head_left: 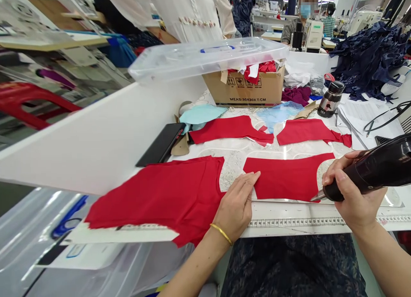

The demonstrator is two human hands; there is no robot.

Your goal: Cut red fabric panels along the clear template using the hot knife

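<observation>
My left hand (234, 205), with a gold bangle at the wrist, lies flat with its fingertips on a red fabric panel (285, 178). It is also beside a larger red fabric piece (157, 198) to the left. My right hand (355, 194) is shut around a black handheld electric tool (369, 170), and the tool's metal tip (317, 197) touches the lower edge of the panel. Both red pieces rest on a white patterned board (237, 168), with a measuring tape (297, 222) along its near edge.
Further red cut pieces (231, 130) lie behind the hands. A cardboard box (244, 87) holding red fabric sits at the back under a transparent plastic lid (205, 57). A black tablet (162, 144), papers (362, 117), a jar (330, 99) and dark fabric (369, 59) surround the board.
</observation>
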